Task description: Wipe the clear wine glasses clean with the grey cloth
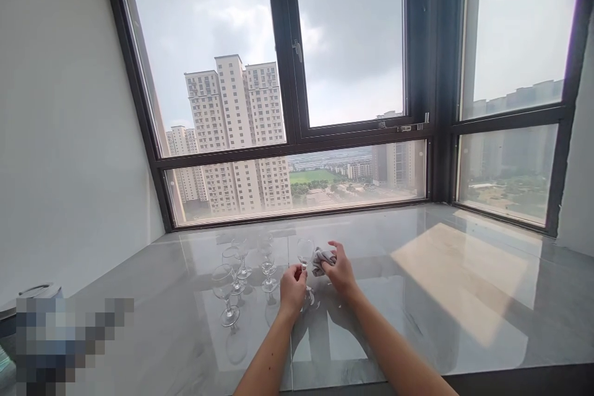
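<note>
My left hand (294, 284) is closed around the stem of a clear wine glass (305, 250), whose bowl stands upright above the fingers. In my right hand (340, 267) a bunched grey-and-white cloth (323, 261) is gripped, close beside the bowl; whether cloth and glass touch I cannot tell. To the left of my hands several stemmed glasses stand upright on the glossy sill, among them a near one (225, 292) and one closer to my left hand (268, 272). The foot of the held glass is partly hidden by my left hand.
The grey polished sill (371, 322) reaches to a dark-framed window (288, 150) at the back. Sunlight makes a bright patch on its right side. At the far left is a container with a lid (41, 290), beside a blurred-out area. A pale wall (69, 136) rises on the left.
</note>
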